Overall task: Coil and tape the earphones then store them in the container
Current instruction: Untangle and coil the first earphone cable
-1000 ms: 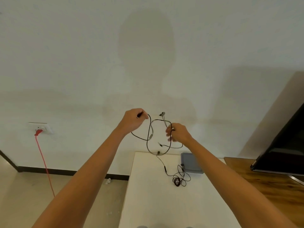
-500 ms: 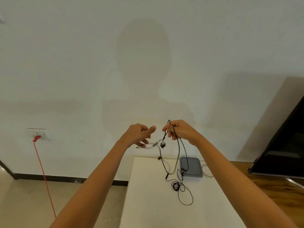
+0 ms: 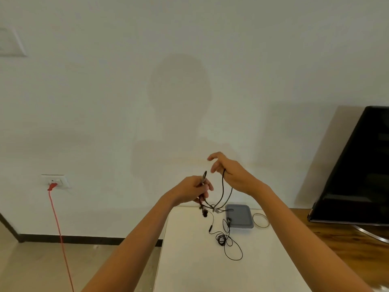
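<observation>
Black wired earphones (image 3: pixel 221 194) hang in the air above the far end of the white table (image 3: pixel 200 266). My left hand (image 3: pixel 192 190) is closed around a bundle of the cord, with a small loop sticking up above the fist. My right hand (image 3: pixel 230 172) is higher and to the right, fingers spread, with a strand of cord draped over the lower fingers. Beneath the hands the rest of the cord (image 3: pixel 228 243) trails onto the table in loose loops. A grey flat container (image 3: pixel 242 217) lies at the table's far edge, partly under the cord.
A thin ring (image 3: pixel 261 220) lies right of the container. A black TV screen (image 3: pixel 357 175) stands on a wooden surface (image 3: pixel 345 241) at the right. A red cable (image 3: pixel 60 232) drops from a wall socket (image 3: pixel 55 181) at the left. The white wall is close behind the table.
My left hand has closed on the cord and dropped lower, near the right hand. My right hand has opened its fingers and risen, the cord now looped over it.
</observation>
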Motion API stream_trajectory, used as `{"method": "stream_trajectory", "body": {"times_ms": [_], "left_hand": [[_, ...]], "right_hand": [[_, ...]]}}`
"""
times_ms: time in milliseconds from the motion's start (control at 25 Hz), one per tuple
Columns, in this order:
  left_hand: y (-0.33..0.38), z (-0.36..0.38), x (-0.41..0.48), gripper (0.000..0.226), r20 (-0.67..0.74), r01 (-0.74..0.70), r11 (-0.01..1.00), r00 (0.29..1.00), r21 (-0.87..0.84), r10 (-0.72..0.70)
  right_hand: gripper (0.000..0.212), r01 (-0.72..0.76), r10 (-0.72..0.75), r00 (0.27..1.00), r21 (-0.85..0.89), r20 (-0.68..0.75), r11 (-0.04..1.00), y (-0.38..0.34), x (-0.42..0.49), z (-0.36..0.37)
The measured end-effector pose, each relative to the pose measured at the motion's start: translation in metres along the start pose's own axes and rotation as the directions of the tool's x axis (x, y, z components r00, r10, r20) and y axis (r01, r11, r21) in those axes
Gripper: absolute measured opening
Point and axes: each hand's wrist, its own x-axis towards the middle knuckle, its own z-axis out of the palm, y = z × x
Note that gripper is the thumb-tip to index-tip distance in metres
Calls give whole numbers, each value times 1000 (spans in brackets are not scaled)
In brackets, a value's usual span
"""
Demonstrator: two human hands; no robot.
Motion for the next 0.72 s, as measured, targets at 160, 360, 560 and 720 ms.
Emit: {"method": "stream_trajectory", "body": {"times_ms": [160, 360, 560, 720], "left_hand": [[-3, 6, -15, 41, 190, 74, 971, 975, 227, -119], [12, 16, -19, 87, 99, 7, 966, 995, 258, -34], [28, 20, -26, 25, 65, -89, 995, 994, 40, 87], [23, 13, -35, 30, -63, -57, 969, 997, -240, 43]], "right_hand": [[52, -139, 115, 978, -133, -172, 981, 4, -17, -7], [21, -143, 212, 975, 530, -71, 836, -1, -38, 4], [14, 14, 180, 967, 739, -182, 673, 0, -46, -3], [12, 20, 272, 926, 754, -262, 657, 6, -52, -23]]}}
